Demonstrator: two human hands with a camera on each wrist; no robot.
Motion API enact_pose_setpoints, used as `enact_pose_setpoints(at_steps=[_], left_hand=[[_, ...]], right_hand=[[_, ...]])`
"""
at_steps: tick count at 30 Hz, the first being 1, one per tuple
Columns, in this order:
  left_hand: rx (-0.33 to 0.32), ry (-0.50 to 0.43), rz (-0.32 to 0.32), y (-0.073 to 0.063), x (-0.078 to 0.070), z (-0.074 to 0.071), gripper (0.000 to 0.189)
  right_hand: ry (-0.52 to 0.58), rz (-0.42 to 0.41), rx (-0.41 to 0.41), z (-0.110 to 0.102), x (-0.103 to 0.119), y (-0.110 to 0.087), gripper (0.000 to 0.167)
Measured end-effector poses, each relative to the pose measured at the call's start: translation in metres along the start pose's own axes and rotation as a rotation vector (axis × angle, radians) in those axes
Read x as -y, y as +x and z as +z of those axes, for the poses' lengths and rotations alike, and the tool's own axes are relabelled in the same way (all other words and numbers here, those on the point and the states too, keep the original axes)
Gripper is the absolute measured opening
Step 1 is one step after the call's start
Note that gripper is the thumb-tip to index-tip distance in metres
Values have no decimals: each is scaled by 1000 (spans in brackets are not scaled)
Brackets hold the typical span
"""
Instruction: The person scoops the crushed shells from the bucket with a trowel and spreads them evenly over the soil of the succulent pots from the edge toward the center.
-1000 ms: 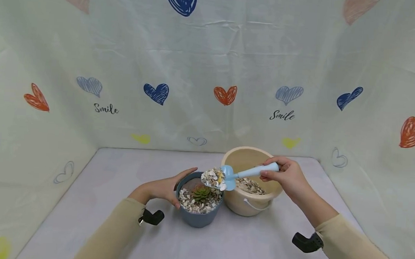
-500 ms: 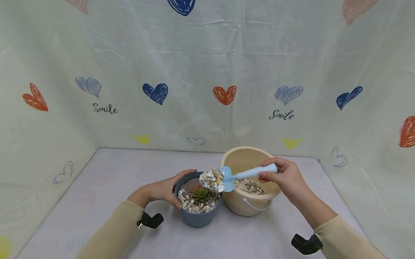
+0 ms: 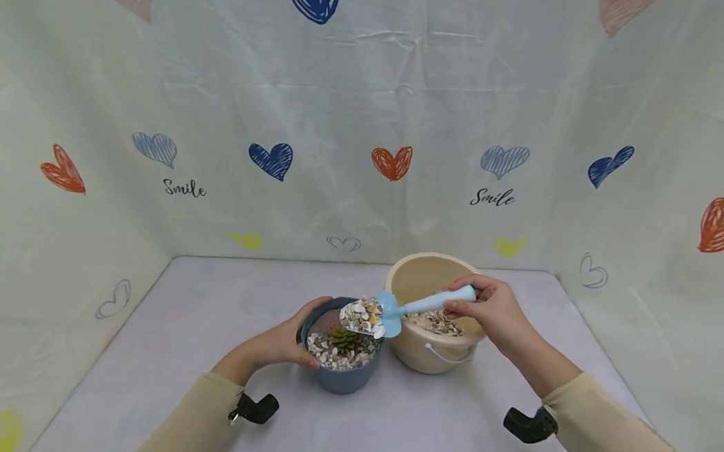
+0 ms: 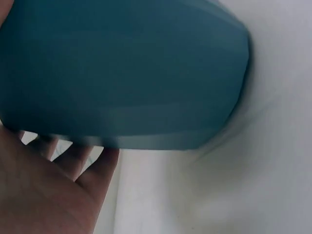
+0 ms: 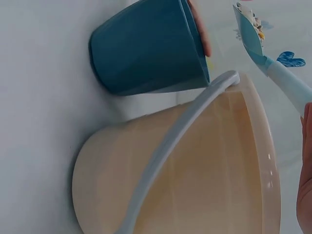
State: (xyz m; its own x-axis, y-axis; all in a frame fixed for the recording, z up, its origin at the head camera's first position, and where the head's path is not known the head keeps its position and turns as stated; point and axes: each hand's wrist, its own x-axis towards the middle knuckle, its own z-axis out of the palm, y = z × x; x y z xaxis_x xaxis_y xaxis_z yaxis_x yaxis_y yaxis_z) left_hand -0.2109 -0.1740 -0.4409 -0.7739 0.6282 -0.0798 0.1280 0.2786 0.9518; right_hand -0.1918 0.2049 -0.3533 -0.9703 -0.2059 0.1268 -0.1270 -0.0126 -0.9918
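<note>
A blue-grey plant pot [image 3: 345,380] stands on the table with a green succulent [image 3: 345,339] and pale stones inside. My left hand [image 3: 280,338] grips its left side, thumb at the front and fingers round the back; in the left wrist view the pot's wall [image 4: 122,73] fills much of the picture. My right hand [image 3: 494,311] holds a light blue toy trowel [image 3: 438,301] by the handle. Its blade, heaped with mixed stones [image 3: 361,316], is over the pot's right part and hides some of the rim. The right wrist view shows the loaded blade [image 5: 251,36] above the pot's level.
Right of the pot stands a cream bucket [image 3: 422,354] with stones [image 3: 433,322] at its bottom and its pale handle [image 5: 165,151] hanging down. The white table [image 3: 208,293] runs back to a curtain [image 3: 344,114] printed with hearts.
My right hand has moved slightly left, bringing the loaded trowel further over the pot. The pot and left hand have shifted a little left. The stones remain on the blade.
</note>
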Motion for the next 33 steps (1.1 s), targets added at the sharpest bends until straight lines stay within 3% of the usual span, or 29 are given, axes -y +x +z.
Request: enact_pose_setpoints(at_steps=[17,24,33], left_hand=[[-271,15,-58,-21,-4,31,123],[-346,10,-105,-25,-8,41,125],[-437,-4,-133,-29,-13,54,124]], right_hand=[[2,32,58,24,-10,4,21],[-14,68,80,35,-9,3,17],[-80,110,81,43,-8,1,23]])
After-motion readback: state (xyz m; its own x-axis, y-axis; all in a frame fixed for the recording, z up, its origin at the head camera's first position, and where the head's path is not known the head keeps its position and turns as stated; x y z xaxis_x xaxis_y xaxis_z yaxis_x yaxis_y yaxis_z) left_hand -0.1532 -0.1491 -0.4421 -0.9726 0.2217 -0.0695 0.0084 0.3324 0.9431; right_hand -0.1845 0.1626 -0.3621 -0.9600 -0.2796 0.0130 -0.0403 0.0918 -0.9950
